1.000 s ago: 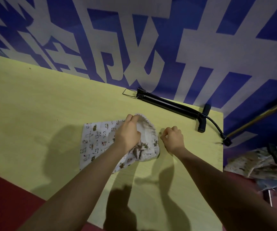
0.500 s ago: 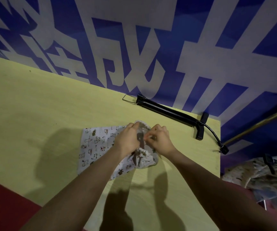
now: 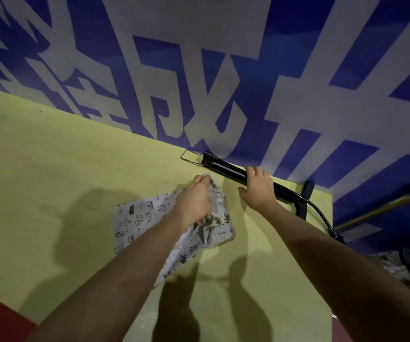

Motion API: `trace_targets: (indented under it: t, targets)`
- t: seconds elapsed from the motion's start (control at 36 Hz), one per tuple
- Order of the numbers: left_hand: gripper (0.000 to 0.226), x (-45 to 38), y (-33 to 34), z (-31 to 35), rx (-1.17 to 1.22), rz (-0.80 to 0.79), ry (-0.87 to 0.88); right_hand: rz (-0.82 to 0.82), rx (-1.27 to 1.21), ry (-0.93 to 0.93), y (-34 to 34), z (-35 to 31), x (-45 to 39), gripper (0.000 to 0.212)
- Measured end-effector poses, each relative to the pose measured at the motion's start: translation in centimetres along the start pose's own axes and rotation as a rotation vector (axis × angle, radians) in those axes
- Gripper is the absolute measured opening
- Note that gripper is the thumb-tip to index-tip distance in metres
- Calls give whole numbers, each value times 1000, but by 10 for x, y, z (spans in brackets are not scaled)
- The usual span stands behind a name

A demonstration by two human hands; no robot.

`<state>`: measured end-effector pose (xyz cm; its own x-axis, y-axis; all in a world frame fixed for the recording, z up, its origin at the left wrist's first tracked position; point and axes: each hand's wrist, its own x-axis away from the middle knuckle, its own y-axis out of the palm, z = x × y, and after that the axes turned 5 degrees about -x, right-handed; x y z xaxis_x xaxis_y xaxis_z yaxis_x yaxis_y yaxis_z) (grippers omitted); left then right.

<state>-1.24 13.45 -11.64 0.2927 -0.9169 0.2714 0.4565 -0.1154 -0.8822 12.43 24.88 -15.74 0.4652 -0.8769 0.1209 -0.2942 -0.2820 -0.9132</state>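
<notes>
While my left hand point(image 3: 194, 199) pinches the mouth of the limp bag point(image 3: 144, 215), my right hand point(image 3: 258, 189) spreads open over the stiff pump point(image 3: 226, 170); I'd grip mid-barrel.

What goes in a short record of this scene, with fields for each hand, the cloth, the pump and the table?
left hand: grips the gathered end of the cloth
right hand: fingers straight, stretched over the pump; grips nothing
cloth: white, small animal print, lying on the table
pump: black, along the table's far edge by the wall
table: yellow-green top
wall: blue with white lettering
</notes>
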Motion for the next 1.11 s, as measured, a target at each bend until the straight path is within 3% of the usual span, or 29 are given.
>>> trace_targets:
  t: [0.11,0.28,0.5,0.67,0.89,1.11]
  targets:
    - [67,-15,2,-1,-31,-22,-5,-86,147,-1,8,9,-18,64]
    - [70,-24,8,-8,-47,-46,9,-54,276,-21,18,16,-33,60]
    - [72,-20,8,-19,82,-93,16,-96,467,-64,20,20,-29,42]
    - [71,-9,7,-15,156,-62,-5,-112,343,-77,2,15,-8,39]
    - [65,13,-1,-3,179,-16,15,51,154,-139,-48,14,32,39]
    - [87,33,-17,10,287,-52,-16,57,-48,-115,-88,7,76,50]
